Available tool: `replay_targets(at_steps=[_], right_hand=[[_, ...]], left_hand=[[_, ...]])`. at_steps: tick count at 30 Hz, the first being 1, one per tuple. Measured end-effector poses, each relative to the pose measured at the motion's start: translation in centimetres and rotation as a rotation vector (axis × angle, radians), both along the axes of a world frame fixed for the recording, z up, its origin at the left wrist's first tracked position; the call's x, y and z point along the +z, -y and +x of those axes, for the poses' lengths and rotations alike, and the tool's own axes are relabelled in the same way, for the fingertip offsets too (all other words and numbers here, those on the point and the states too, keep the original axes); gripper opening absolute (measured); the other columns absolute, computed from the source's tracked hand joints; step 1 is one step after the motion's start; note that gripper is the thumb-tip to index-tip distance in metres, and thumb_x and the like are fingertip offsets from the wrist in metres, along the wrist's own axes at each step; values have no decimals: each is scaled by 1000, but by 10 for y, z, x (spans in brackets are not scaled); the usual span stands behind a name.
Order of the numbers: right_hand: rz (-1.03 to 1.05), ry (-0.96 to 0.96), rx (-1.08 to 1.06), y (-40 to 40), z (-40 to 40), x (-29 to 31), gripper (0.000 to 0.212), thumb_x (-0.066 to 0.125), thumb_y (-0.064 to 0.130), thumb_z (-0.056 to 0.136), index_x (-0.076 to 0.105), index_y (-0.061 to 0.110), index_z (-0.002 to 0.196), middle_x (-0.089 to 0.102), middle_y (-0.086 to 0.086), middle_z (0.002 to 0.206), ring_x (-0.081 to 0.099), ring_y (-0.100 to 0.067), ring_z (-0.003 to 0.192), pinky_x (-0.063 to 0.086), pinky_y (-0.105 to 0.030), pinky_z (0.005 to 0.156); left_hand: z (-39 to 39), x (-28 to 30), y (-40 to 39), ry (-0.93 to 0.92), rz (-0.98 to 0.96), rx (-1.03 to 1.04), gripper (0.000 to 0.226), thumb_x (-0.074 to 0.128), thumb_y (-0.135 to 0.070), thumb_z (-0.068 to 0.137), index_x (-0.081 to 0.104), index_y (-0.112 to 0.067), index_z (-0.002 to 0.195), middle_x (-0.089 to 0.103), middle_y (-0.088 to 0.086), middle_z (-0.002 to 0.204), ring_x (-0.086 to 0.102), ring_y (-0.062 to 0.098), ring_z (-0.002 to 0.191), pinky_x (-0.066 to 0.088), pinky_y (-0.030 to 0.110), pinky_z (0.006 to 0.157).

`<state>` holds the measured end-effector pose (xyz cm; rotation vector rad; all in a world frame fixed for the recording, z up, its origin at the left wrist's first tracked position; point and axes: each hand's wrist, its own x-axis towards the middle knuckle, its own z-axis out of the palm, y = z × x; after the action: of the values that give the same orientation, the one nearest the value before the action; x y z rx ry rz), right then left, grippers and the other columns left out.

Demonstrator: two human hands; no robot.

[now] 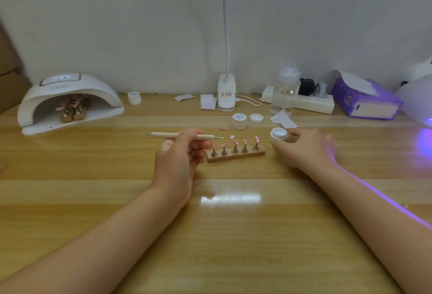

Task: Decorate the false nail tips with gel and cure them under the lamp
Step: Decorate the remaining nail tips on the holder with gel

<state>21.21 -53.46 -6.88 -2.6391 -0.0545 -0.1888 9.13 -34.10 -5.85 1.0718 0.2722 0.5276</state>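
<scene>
A wooden strip (236, 155) in the middle of the table carries several pink false nail tips (234, 142) on small metal stands. Just left of it, my left hand (180, 153) grips a cream dotting tool (173, 135), which lies level with its metal point toward the tips. To the right of the strip, my right hand (304, 147) holds a small open white gel pot (278, 135). The white curing lamp (67, 99) stands at the far left, and a second wooden strip of pink tips (73, 109) sits inside it.
A closed gel pot (239, 121), a loose lid (256, 118) and one stray pink tip (223, 127) lie behind the strip. Further back are a clip lamp base (226, 93), a clear bottle (285, 92), a power strip (311, 103), a purple tissue box (367, 99) and another pot (134, 97).
</scene>
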Motion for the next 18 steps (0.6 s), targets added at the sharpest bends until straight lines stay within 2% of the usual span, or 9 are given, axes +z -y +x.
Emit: replay_targets(at_steps=[2, 4, 6, 8, 10, 12, 15, 18], right_hand=[[-19, 32, -3, -1, -2, 3, 60, 55, 55, 79, 52, 26, 131, 51, -9, 129, 38, -34, 120, 33, -38, 96], [31, 205, 32, -3, -7, 6, 51, 60, 45, 79, 56, 20, 123, 54, -7, 116, 43, -28, 112, 34, -35, 92], [118, 411, 126, -6, -15, 9, 31, 64, 34, 78, 60, 15, 103, 55, 0, 98, 48, -19, 94, 36, -29, 77], [140, 479, 219, -13, -27, 12, 18, 64, 31, 78, 58, 15, 83, 50, 8, 76, 46, -14, 73, 32, -27, 59], [89, 444, 289, -21, -38, 11, 20, 63, 36, 79, 56, 18, 72, 43, 12, 60, 42, -9, 57, 26, -24, 48], [63, 371, 352, -29, -46, 7, 20, 61, 40, 80, 60, 23, 69, 42, 14, 54, 42, -5, 52, 25, -22, 46], [77, 277, 437, -36, -51, -1, 11, 61, 37, 81, 68, 28, 81, 42, 16, 50, 43, -1, 52, 29, -20, 48], [54, 229, 460, -38, -50, -4, 14, 60, 36, 84, 70, 33, 94, 40, 16, 51, 42, -3, 56, 34, -20, 50]], left_hand=[[0, 0, -1, 2, 6, -3, 18, 52, -10, 91, 62, -8, 76, 65, 5, 58, 58, 9, 51, 45, 17, 47], [0, 0, -1, 5, 12, -6, 19, 52, -10, 92, 62, -8, 76, 65, 5, 58, 58, 9, 52, 45, 17, 47], [0, 0, -1, 6, 10, -1, 19, 52, -10, 91, 62, -8, 76, 65, 4, 58, 58, 9, 52, 45, 17, 47], [1, 0, -1, 7, 4, 9, 18, 52, -10, 92, 62, -8, 76, 65, 4, 58, 57, 9, 52, 44, 17, 47], [1, 0, -2, 7, 1, 16, 19, 52, -10, 92, 61, -8, 76, 65, 4, 58, 57, 9, 52, 44, 17, 47], [1, 0, -2, 4, -2, 23, 19, 51, -10, 92, 61, -8, 76, 65, 4, 57, 56, 9, 52, 44, 17, 47], [1, 0, -1, 2, -1, 26, 19, 52, -10, 92, 61, -8, 75, 64, 4, 56, 56, 9, 51, 44, 17, 47], [1, 0, -1, 3, -1, 20, 19, 52, -10, 92, 61, -8, 76, 64, 4, 56, 56, 9, 52, 44, 17, 47]])
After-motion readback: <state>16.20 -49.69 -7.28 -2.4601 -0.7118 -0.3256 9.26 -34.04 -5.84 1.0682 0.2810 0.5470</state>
